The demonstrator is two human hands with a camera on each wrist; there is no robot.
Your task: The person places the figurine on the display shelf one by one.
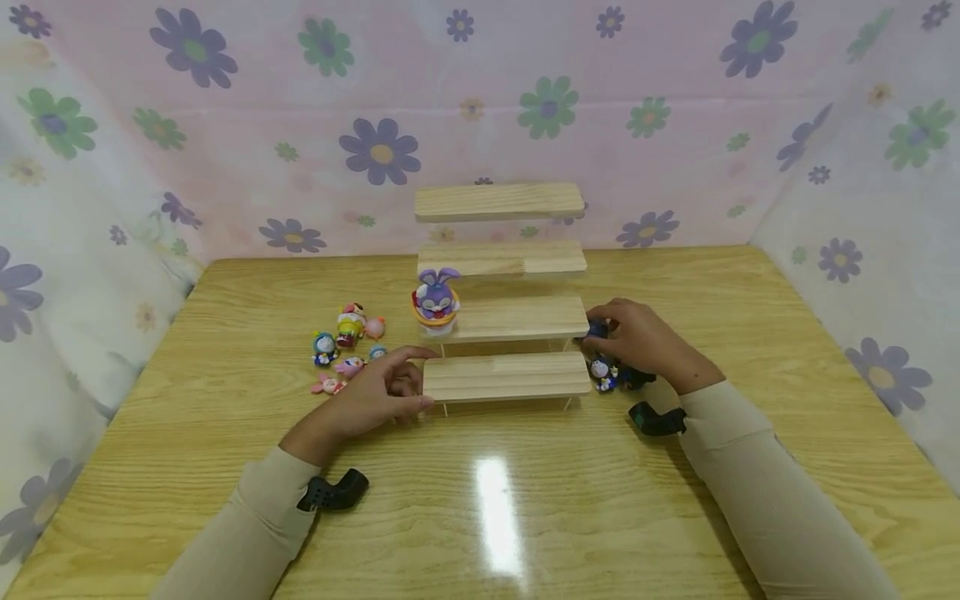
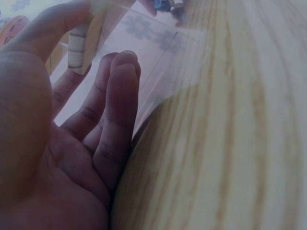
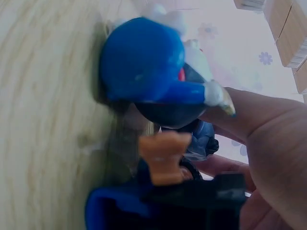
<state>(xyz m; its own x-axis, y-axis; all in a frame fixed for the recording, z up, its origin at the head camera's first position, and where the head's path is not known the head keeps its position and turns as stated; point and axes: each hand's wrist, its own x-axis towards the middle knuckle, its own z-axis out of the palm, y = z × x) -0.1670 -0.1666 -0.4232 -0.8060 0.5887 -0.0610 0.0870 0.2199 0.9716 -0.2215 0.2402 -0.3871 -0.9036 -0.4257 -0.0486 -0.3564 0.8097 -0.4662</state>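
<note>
Floral cloth (image 1: 465,75), pink-white w/ purple & green flowers, hangs behind a yellowish wood-grain tabletop (image 1: 360,533). Mid-table: 4-tier stepped stand of pale wooden boards on clear supports (image 1: 525,317). Purple long-eared rabbit figurine w/ orange ring (image 1: 436,302) sits at L end of 2nd tier from bottom. L hand (image 1: 372,392) holds L end of the lowest pale board (image 1: 507,377), thumb at front corner, forefinger at back; other fingers curled in. R hand (image 1: 641,340) is just beside stand's R end, thumb & forefinger pinching a dark-blue figurine (image 1: 597,328); exact finger contact partly hidden. Right by it, on table: small white-faced dark-blue figurine (image 1: 603,372); R wrist view also has a round glossy blue-headed figurine (image 3: 141,60), near thumb. L of stand, near L hand: pink-and-yellow figurine (image 1: 349,325), blue-hooded white-faced figurine (image 1: 324,347), etc. Black wrist devices (image 1: 333,490) on both tan sleeves (image 1: 262,517).
</note>
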